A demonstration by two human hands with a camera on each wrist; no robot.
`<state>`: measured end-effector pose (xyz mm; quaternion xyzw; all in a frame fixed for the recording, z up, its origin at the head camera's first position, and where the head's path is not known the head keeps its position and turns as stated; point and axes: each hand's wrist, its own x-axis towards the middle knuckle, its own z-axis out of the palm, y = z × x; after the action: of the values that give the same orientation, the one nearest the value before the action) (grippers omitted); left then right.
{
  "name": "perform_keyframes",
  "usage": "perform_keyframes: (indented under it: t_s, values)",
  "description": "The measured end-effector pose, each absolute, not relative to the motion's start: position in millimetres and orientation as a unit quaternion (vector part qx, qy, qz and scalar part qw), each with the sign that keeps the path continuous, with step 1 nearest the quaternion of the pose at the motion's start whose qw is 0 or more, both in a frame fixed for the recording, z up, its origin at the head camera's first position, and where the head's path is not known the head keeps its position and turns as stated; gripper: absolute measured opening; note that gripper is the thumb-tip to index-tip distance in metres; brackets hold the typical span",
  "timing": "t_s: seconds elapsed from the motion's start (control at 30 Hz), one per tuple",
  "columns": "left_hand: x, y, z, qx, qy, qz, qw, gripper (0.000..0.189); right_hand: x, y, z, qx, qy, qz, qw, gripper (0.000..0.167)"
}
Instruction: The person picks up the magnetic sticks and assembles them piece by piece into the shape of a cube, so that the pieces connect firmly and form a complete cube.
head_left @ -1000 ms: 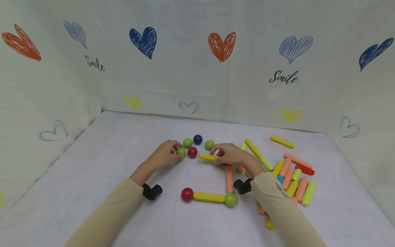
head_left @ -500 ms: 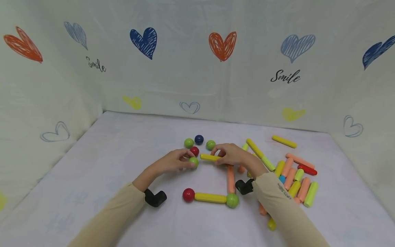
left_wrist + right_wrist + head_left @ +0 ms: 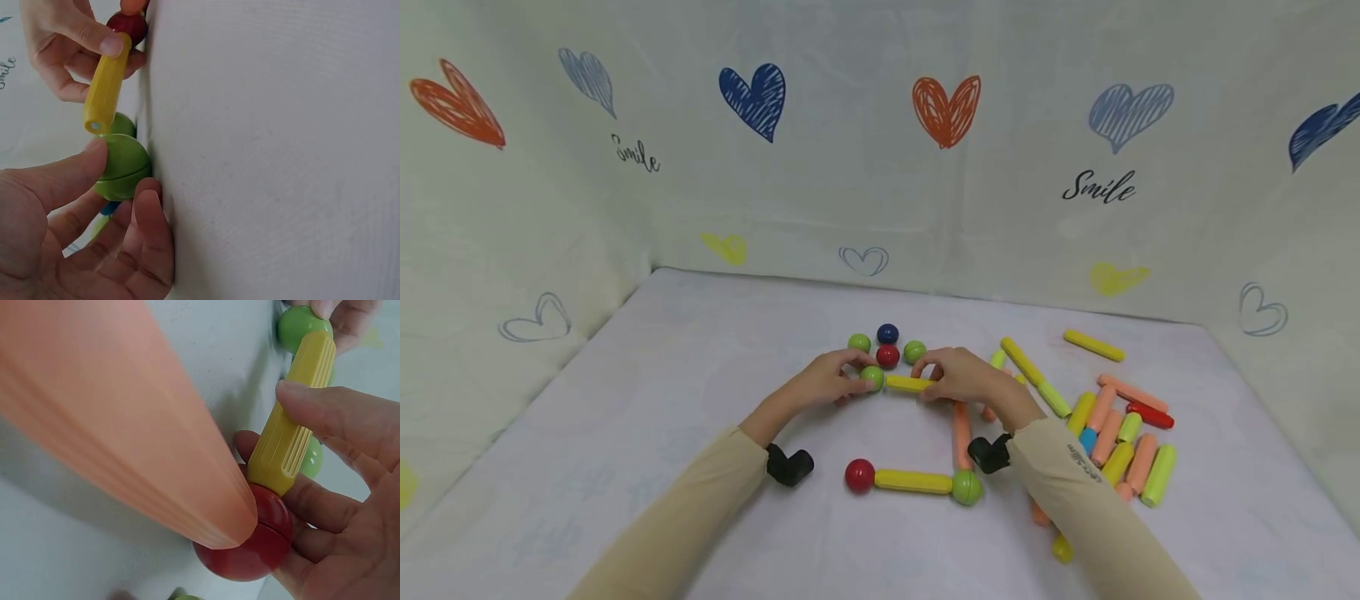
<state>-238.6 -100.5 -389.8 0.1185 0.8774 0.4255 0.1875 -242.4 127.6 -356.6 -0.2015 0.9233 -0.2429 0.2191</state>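
My left hand (image 3: 831, 379) pinches a green ball (image 3: 125, 165) between thumb and fingers, right at the free left end of a yellow stick (image 3: 908, 383). My right hand (image 3: 961, 375) grips that stick with thumb on top. The stick's other end meets a red ball (image 3: 244, 550), hidden under the right hand in the head view. From this ball an orange stick (image 3: 962, 437) runs toward the person to a green ball (image 3: 967, 487). There a second yellow stick (image 3: 913, 481) leads left to another red ball (image 3: 860, 475).
Just beyond my hands lie a blue ball (image 3: 887, 334), a loose red ball (image 3: 887, 357) and green balls (image 3: 915, 351). Several orange, yellow and lime sticks (image 3: 1142, 462) lie at the right, partly under the right sleeve. A yellow stick (image 3: 1093, 345) lies apart farther back.
My left hand has brought the green ball rightward to the yellow stick's end. The loose red ball has shifted back and right, toward the blue one. My right hand stays nearly in place.
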Motion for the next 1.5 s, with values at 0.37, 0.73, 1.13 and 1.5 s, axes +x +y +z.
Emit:
perform_keyframes:
  t_s: [0.37, 0.73, 1.13, 1.5]
  values:
    - [-244.2, -109.3, -385.9, 0.107, 0.844, 0.464, 0.246, 0.037, -244.0, 117.9, -353.1, -0.18, 0.934, -0.22, 0.215, 0.025]
    - [-240.5, -107.6, -382.8, 0.104, 0.847, 0.456, 0.253, 0.033, -242.7, 116.7, -355.0, -0.179, 0.938, -0.213, 0.207, 0.022]
    - [-240.9, -106.6, -382.2, 0.109, 0.851, 0.445, 0.257, 0.033, -238.4, 128.4, -355.3, -0.224, 0.924, -0.257, 0.174, 0.025]
    - [-242.7, -107.4, -383.6, 0.11, 0.845, 0.449, 0.27, 0.034, -212.1, 162.1, -328.1, -0.104, 0.952, -0.265, 0.113, 0.031]
